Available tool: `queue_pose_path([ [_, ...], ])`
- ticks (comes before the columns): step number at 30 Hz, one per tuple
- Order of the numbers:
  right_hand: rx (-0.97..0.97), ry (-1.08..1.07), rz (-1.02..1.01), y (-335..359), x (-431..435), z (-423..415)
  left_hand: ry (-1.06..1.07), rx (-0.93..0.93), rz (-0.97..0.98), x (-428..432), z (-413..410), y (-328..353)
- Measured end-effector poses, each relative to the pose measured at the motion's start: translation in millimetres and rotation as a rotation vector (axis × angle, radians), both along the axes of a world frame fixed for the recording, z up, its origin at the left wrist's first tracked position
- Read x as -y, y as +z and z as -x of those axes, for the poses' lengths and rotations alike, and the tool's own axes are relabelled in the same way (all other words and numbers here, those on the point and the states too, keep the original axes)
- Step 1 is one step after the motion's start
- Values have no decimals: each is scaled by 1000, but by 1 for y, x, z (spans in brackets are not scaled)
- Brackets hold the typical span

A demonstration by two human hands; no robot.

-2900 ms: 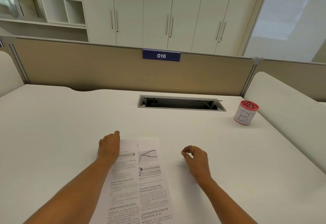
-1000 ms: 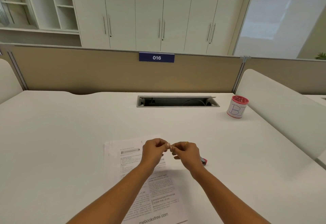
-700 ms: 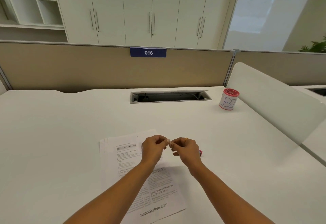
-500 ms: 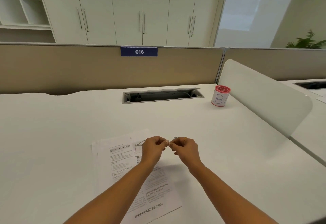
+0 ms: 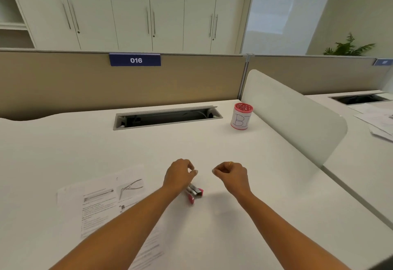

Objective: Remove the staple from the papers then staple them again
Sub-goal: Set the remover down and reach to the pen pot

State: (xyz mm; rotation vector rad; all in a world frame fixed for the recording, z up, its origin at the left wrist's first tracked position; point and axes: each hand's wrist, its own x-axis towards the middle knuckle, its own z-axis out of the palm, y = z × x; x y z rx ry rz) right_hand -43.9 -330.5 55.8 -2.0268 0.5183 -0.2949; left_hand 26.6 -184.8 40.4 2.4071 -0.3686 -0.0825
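Where the white counter [image 5: 276, 163] carries the lot: left grip [image 5: 178, 176] and right grip [image 5: 232, 175], held side by side and apart above it, each with fingers curled and thumb tip against forefinger; whether either pinches a staple is too small to tell. Papers [image 5: 100, 203]: flat on the counter, left of both grips, partly under the left forearm. Stapler [image 5: 194, 193], pink and metal: on the counter just beneath the left grip. Pink pot [image 5: 242, 116] marked "BI": far side, beside the cable hatch [image 5: 168, 116].

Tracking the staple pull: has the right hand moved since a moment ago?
Yes. The right hand has shifted right, from below the cable slot's right end to beyond it.
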Motion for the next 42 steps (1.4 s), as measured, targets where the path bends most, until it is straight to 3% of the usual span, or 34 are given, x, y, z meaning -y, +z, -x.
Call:
queue_pose_path([
  [10, -38, -94, 74, 7, 113, -47, -69, -11, -378, 76, -47, -18],
  [15, -71, -122, 304, 17, 159, -86, 25, 67, -453, 102, -57, -35],
  [19, -18, -145, 408, 35, 185, -125, 90, 68, -443, 115, -59, -50],
  [26, 86, -194, 408, 54, 210, -194, 173, 130, -415, 120, -61, -65],
  [34, 72, -98, 679, 48, 218, -241, 188, 165, -441, 121, -64, -66],
  [42, 7, -80, 771, 37, 219, -251, 198, 162, -427, 120, -64, -68],
])
